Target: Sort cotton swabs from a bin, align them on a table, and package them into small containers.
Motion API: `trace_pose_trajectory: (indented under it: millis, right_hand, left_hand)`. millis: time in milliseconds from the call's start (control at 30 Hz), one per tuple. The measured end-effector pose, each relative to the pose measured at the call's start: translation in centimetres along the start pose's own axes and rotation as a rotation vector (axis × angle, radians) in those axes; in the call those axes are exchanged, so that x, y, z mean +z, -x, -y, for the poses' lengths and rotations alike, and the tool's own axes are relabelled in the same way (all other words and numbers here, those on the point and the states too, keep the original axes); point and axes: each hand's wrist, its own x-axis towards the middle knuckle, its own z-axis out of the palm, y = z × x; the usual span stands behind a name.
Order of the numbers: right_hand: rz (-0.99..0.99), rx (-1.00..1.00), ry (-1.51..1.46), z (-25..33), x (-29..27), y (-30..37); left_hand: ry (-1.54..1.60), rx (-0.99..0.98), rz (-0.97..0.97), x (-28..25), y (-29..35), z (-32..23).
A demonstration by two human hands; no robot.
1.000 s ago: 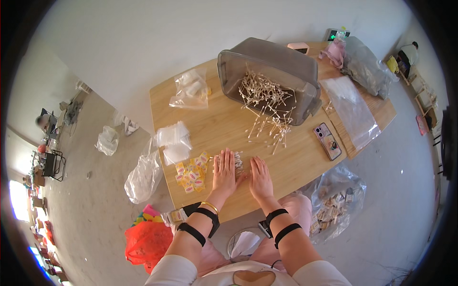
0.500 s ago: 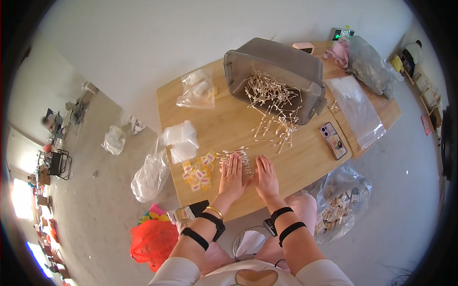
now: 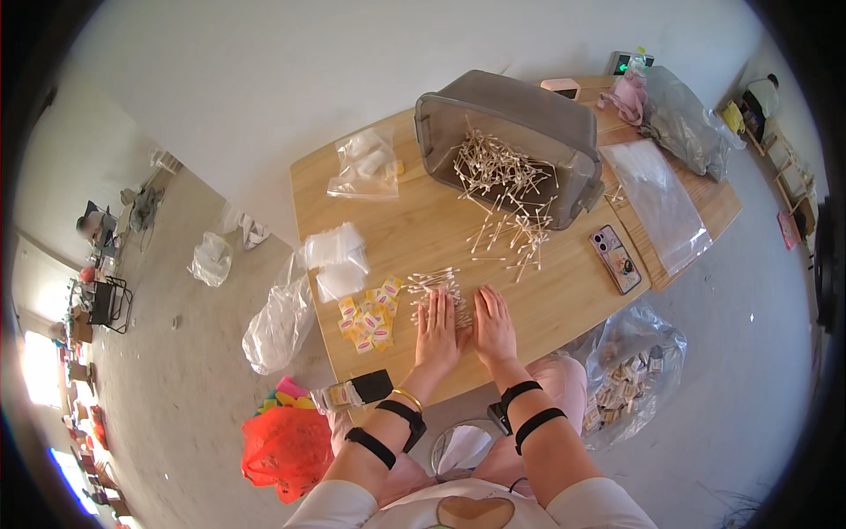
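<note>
Your left hand [image 3: 438, 331] and right hand [image 3: 493, 328] lie flat, side by side, on the wooden surface [image 3: 423, 229] near its front edge; the fingers of both are stretched out straight and close together, gripping nothing, with the palms pressed down. The fingertips of your left hand rest on a small bunch of cotton swabs [image 3: 434, 284] gathered just ahead of your hands, and your right hand sits just beside that bunch. To the left of your left hand lies a cluster of small yellow packets [image 3: 368, 317], close but not touching it. Beyond those is a stack of clear plastic bags [image 3: 336, 254]. Further out, loose swabs [image 3: 511, 236] are scattered across the middle of the surface, spilling from a grey plastic bin [image 3: 520, 132] tipped on its side with more swabs inside. A phone [image 3: 615, 257] lies face down to the right of the scatter, next to a flat clear bag [image 3: 659, 201]. At the far left sits another clear bag of small items [image 3: 366, 163].
</note>
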Motion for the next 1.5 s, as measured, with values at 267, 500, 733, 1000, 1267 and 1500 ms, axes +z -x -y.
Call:
trace_pose_trajectory:
  millis: [267,500,733,1000,1267,1500]
  right_hand:
    - [-0.020,0.020,0.016,0.1,-0.2,0.1]
    - [-0.022,0.022,0.003,0.0,0.0,0.1]
    - [-0.020,0.022,0.013,0.2,-0.2,0.0]
    - [-0.015,0.043,-0.009,0.3,-0.2,0.0]
    - [-0.001,0.037,0.032,0.0,-0.2,0.1]
    - [0.021,0.012,0.056,0.1,-0.6,0.0]
  left_hand:
    - [0.201,0.021,-0.089,-3.4,-0.1,1.4]
    - [0.153,0.066,0.031,-4.0,-5.8,6.9]
    - [0.175,0.055,-0.033,-4.2,-5.4,7.9]
    - [0.309,-0.013,-0.159,-4.0,-5.3,6.7]
    - [0.070,0.114,-0.126,-2.6,-3.1,2.6]
    - [-0.055,0.080,-0.013,-0.5,-1.3,0.8]
